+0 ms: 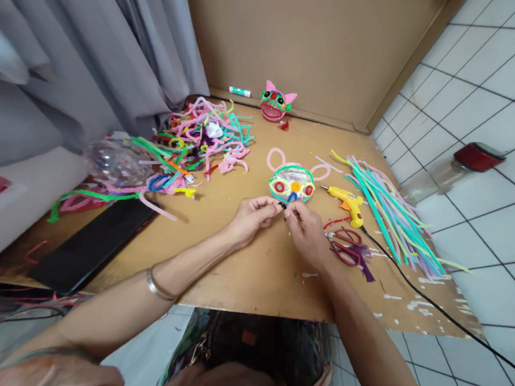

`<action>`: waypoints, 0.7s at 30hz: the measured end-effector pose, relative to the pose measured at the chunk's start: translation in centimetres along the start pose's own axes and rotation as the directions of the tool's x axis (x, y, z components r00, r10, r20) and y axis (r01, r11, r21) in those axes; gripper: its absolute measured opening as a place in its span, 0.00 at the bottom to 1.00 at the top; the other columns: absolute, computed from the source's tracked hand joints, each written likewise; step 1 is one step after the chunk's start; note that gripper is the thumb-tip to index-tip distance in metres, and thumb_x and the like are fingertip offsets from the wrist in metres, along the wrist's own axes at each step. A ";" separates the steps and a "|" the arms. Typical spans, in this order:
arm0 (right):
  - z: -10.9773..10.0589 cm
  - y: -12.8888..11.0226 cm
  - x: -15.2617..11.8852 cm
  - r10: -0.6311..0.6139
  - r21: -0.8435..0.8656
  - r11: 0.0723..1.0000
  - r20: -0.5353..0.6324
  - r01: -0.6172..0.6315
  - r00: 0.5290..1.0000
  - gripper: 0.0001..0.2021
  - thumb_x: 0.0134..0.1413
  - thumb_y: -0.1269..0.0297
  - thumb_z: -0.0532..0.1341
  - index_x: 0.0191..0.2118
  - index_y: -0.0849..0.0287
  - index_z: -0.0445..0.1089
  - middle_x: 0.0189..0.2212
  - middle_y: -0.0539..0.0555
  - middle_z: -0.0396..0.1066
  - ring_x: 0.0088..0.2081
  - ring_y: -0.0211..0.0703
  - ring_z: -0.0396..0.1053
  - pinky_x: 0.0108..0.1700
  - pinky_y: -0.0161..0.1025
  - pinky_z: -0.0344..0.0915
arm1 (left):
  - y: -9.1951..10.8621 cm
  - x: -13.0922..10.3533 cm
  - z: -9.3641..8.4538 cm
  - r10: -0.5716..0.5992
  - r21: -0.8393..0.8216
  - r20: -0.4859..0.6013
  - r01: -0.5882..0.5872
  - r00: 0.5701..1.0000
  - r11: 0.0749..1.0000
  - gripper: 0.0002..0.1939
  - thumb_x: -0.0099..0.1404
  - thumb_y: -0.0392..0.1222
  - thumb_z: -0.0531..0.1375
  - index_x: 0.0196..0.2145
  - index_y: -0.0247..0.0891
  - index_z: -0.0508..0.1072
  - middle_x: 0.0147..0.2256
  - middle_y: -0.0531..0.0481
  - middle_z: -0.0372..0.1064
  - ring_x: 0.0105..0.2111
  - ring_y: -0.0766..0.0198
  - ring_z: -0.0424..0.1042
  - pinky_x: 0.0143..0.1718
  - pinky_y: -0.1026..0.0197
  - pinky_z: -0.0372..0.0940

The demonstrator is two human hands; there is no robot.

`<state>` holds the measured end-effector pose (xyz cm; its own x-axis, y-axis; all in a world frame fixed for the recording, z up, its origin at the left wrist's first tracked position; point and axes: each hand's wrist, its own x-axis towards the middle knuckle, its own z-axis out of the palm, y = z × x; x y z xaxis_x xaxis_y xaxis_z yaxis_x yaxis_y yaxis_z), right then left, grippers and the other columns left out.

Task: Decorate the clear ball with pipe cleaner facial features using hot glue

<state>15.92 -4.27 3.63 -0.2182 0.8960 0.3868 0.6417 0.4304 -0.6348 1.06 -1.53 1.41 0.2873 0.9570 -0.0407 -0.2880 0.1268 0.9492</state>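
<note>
My left hand point(255, 215) and my right hand point(300, 227) meet at the middle of the table, fingers pinched round a small black piece point(283, 206) between them. Most of that piece is hidden by the fingertips. Just beyond my fingers lies a round pipe-cleaner face point(293, 177) with a green rim, red and yellow eyes, an orange nose and pink loop ears. A yellow glue gun point(346, 203) rests right of the face. Nearer to my right wrist are red-handled scissors point(347, 251) beside purple tassel threads point(366, 264).
A tangled pipe-cleaner pile point(204, 132) covers the back left, near a clear plastic ball point(117, 163) and a black flat object point(95, 246). Straight pipe cleaners point(388, 213) lie right. A finished pink-eared face point(273, 104) and a glue stick point(240, 91) stand behind. A black cord point(417, 293) trails right.
</note>
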 end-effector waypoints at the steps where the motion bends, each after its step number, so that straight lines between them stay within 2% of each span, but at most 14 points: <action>1: 0.0 0.1 0.0 -0.003 -0.006 1.000 0.007 0.003 1.000 0.09 0.60 0.65 0.50 0.28 0.55 0.56 0.22 0.47 0.59 0.24 0.37 0.56 0.29 0.35 0.53 | 0.0 0.0 0.0 -0.006 -0.015 0.014 0.007 1.000 1.000 0.16 0.47 0.50 0.66 0.26 0.35 0.69 0.19 0.59 0.54 0.19 0.75 0.47 0.21 0.67 0.44; 3: -0.1 0.2 0.1 -0.019 -0.019 1.000 0.021 0.020 1.000 0.09 0.60 0.65 0.49 0.28 0.55 0.56 0.22 0.47 0.59 0.25 0.37 0.57 0.29 0.35 0.53 | 0.3 0.0 -0.2 -0.017 0.002 0.054 0.017 0.998 1.000 0.18 0.47 0.51 0.67 0.26 0.35 0.69 0.20 0.58 0.55 0.19 0.75 0.49 0.21 0.66 0.45; 5: -0.5 0.4 0.1 -0.038 -0.027 0.999 0.038 0.039 0.999 0.09 0.60 0.65 0.49 0.28 0.55 0.56 0.22 0.47 0.59 0.25 0.37 0.56 0.29 0.35 0.53 | 1.1 0.1 -0.7 -0.022 0.104 0.101 0.011 0.995 0.995 0.18 0.48 0.52 0.68 0.27 0.35 0.70 0.20 0.58 0.57 0.19 0.75 0.50 0.21 0.66 0.46; 8: -1.3 0.5 0.2 -0.068 -0.028 0.997 0.090 0.071 0.994 0.08 0.60 0.66 0.49 0.29 0.56 0.58 0.23 0.47 0.59 0.25 0.37 0.56 0.30 0.35 0.53 | 2.7 0.2 -1.8 0.018 0.301 0.150 -0.062 0.989 0.952 0.16 0.51 0.51 0.67 0.30 0.34 0.73 0.22 0.56 0.63 0.21 0.73 0.55 0.23 0.66 0.50; 11: -1.8 0.6 0.3 -0.091 -0.021 0.995 0.151 0.095 0.984 0.08 0.60 0.67 0.50 0.29 0.56 0.58 0.23 0.47 0.59 0.26 0.36 0.56 0.31 0.35 0.52 | 3.7 0.3 -2.6 0.101 0.402 0.157 -0.157 0.982 0.902 0.15 0.56 0.50 0.63 0.30 0.34 0.74 0.24 0.54 0.66 0.24 0.71 0.60 0.26 0.66 0.54; 16: -1.5 1.1 0.1 -0.094 -0.055 0.992 0.237 0.110 0.967 0.08 0.60 0.66 0.51 0.29 0.57 0.59 0.25 0.48 0.61 0.28 0.38 0.57 0.33 0.35 0.52 | 2.8 0.5 -2.9 0.035 0.478 0.331 -0.199 0.943 0.855 0.14 0.58 0.49 0.62 0.30 0.33 0.75 0.26 0.52 0.70 0.25 0.69 0.64 0.30 0.65 0.58; 21: -1.3 1.4 0.1 -0.069 -0.064 0.994 0.252 0.088 0.965 0.08 0.61 0.66 0.51 0.30 0.57 0.60 0.27 0.49 0.63 0.30 0.38 0.59 0.35 0.36 0.53 | 2.1 0.6 -2.9 0.006 0.523 0.367 -0.212 0.930 0.825 0.13 0.59 0.48 0.61 0.30 0.33 0.75 0.26 0.52 0.70 0.26 0.69 0.64 0.30 0.66 0.58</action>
<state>17.72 -3.74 3.67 -0.4400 0.8628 0.2489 0.6660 0.4995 -0.5540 -2.03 0.07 2.47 0.6006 0.7953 0.0825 0.1795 -0.2347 0.9554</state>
